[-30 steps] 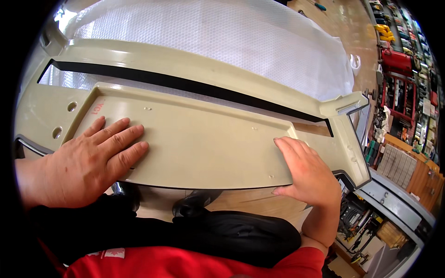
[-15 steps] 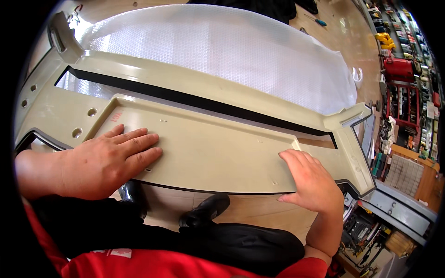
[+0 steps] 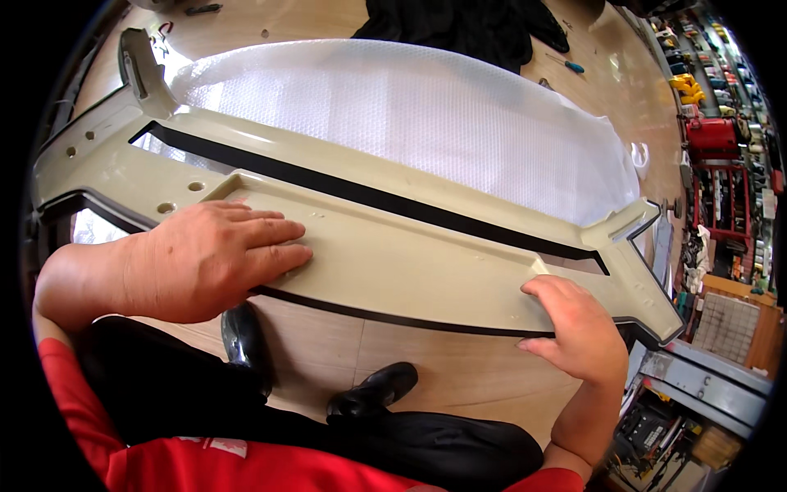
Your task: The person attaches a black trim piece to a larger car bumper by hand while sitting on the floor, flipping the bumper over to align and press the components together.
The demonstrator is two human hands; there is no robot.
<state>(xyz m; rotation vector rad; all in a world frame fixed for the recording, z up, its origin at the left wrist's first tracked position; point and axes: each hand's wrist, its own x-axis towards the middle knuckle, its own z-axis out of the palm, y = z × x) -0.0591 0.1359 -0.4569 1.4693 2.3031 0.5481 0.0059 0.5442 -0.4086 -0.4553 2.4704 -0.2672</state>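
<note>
A large beige moulded panel (image 3: 393, 262) spans the view in front of me, with a long slot across it and black trim along its near edge. My left hand (image 3: 225, 254) lies on its left part, fingers stretched out over the recessed middle. At the panel's near right edge, my right hand (image 3: 578, 328) has its fingers on top and its thumb at the trimmed rim, gripping the edge. The underside of the panel is hidden.
A sheet of bubble wrap (image 3: 393, 123) lies beyond the panel. Black cloth (image 3: 447, 29) and a screwdriver (image 3: 567, 64) are on the floor farther off. To the right stand a red toolbox (image 3: 709, 138), a grey drawer unit (image 3: 701, 381) and crowded shelves. My black shoes (image 3: 373, 392) are below the panel.
The panel's near edge has shifted up and away from me, baring more floor before my shoes. Both hands have moved with it, and my left hand now covers the red marking.
</note>
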